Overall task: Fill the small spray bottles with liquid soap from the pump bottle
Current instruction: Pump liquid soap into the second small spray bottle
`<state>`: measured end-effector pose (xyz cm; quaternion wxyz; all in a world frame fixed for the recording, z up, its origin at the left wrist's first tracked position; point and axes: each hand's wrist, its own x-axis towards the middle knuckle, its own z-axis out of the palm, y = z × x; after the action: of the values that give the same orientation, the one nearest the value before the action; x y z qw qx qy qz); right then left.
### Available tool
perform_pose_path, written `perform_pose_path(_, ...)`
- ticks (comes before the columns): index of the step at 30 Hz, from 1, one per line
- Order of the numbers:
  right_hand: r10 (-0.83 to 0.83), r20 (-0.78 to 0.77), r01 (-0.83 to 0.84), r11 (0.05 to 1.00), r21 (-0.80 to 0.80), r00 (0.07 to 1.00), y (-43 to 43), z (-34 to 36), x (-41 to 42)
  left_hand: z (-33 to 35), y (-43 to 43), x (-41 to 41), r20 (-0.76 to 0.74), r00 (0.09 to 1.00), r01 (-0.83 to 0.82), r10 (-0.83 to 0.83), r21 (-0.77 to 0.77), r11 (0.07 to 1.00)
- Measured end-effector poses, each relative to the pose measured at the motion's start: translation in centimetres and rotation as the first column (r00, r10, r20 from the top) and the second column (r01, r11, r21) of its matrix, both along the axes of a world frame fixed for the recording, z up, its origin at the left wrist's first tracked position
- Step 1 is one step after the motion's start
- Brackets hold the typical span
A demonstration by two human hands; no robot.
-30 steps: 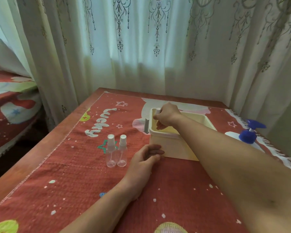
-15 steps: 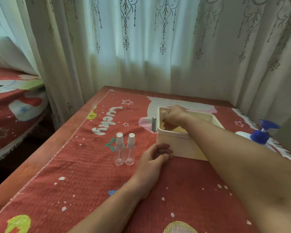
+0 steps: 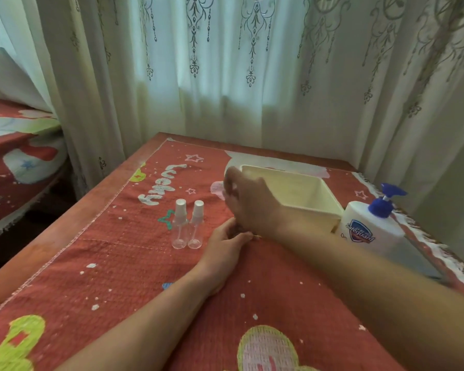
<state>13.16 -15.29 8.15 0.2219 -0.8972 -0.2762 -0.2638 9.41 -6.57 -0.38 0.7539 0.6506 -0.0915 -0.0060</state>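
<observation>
Two small clear spray bottles (image 3: pixel 179 227) (image 3: pixel 196 226) with white caps stand side by side on the red tablecloth. A white pump bottle (image 3: pixel 364 231) with a blue pump head stands at the right, against the cream bin (image 3: pixel 303 190). My right hand (image 3: pixel 248 203) hovers, blurred, over the bin's near left corner, fingers curled around a pale item that looks like a third small spray bottle, mostly hidden. My left hand (image 3: pixel 225 246) lies palm down on the cloth just right of the two bottles, holding nothing.
The table's left edge (image 3: pixel 73 226) runs diagonally, with a drop to the floor beyond it. Curtains (image 3: pixel 225 76) hang close behind the table. A bed with a red cover (image 3: pixel 19 151) is at the far left.
My right hand has come out of the bin and moved left and toward me. The view shifted, so the pump bottle now shows in full. My left hand stayed put.
</observation>
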Motion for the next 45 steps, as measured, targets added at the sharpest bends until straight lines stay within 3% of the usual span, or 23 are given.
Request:
perform_pose_path(2,0.034,-0.097,-0.038,0.998,-0.046,0.995,1.1,-0.9,-1.2,0.1,0.1,-0.3,0.022,0.999,-0.046,0.045,0.032,0.998)
perform_pose_path(6,-0.053,-0.129,0.021,0.971,-0.24,0.99,3.2,-0.6,-1.7,0.0,0.3,-0.6,0.208,0.972,-0.17,0.112,0.284,0.944)
perform_pose_path(10,-0.083,-0.163,0.025,0.944,-0.329,0.983,3.6,-1.0,-1.4,0.1,0.1,-0.8,0.179,0.973,-0.2,0.148,0.316,0.927)
perform_pose_path(13,-0.096,-0.191,0.048,0.969,-0.243,0.977,3.0,-1.2,-1.0,0.3,0.2,-0.9,0.171,0.977,-0.179,0.126,0.347,0.921)
perform_pose_path(17,-0.148,-0.201,0.14,0.989,-0.056,0.968,1.4,0.0,-0.6,0.6,0.4,-0.8,0.011,0.999,-0.032,0.032,0.052,0.998)
perform_pose_path(20,-0.121,-0.189,0.154,0.973,0.174,0.975,-0.5,1.2,-0.9,0.3,0.5,-0.3,-0.014,1.0,0.026,-0.025,0.004,1.0)
perform_pose_path(24,-0.038,-0.271,0.174,0.849,0.499,0.962,-4.2,0.6,-2.7,0.2,0.4,0.0,-0.048,0.999,0.022,-0.025,-0.061,0.998)
perform_pose_path(27,0.074,-0.372,0.205,0.728,0.655,0.925,-6.8,-2.1,-4.1,0.2,0.4,-0.1,-0.05,0.997,0.044,-0.053,-0.151,0.988)
perform_pose_path(31,0.169,-0.469,0.262,0.646,0.717,0.867,-8.6,-6.1,-5.5,0.1,0.4,-0.4,-0.007,0.994,0.107,-0.11,-0.155,0.982)
perform_pose_path(36,0.3,-0.437,0.185,0.605,0.774,0.848,-9.1,-7.8,-6.3,0.2,0.2,-0.6,0.036,0.997,0.072,-0.07,-0.053,0.996)
perform_pose_path(39,0.313,-0.435,0.161,0.626,0.763,0.845,-9.0,-8.0,-6.2,0.3,0.0,-0.6,0.036,0.997,0.066,-0.065,-0.027,0.997)
perform_pose_path(45,0.315,-0.428,0.185,0.581,0.793,0.847,-9.2,-8.3,-5.8,0.2,0.0,-0.7,0.025,0.996,0.08,-0.08,0.002,0.997)
